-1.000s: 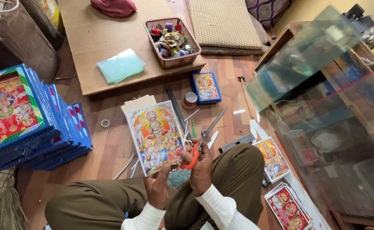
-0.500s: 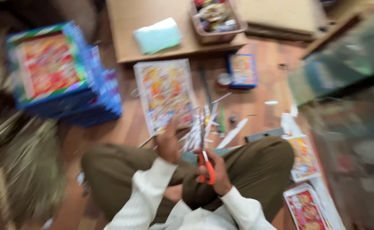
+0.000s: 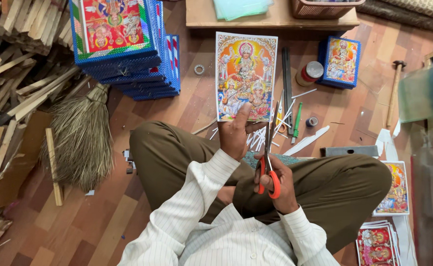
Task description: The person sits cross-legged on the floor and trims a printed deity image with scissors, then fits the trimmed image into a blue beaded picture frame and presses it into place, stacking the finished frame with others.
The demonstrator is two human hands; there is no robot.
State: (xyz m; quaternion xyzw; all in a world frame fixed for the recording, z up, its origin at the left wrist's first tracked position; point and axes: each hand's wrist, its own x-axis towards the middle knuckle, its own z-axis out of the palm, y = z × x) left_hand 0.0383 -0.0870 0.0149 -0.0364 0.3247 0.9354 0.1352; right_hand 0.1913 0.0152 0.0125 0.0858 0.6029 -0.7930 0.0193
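Holding the colourful print (image 3: 246, 76) by its bottom edge in my left hand (image 3: 237, 135), my right hand (image 3: 275, 184) grips orange-handled scissors (image 3: 268, 162) at frame centre. I should keep the sheet taut and the blades square to the border.

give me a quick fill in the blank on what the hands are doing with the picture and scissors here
1. The left hand holds the bottom edge of a colourful religious ____ print.
2. The right hand grips scissors with ____ handles.
3. A straw broom lies on the wooden ____, on the person's left.

Missing words: picture; orange; floor
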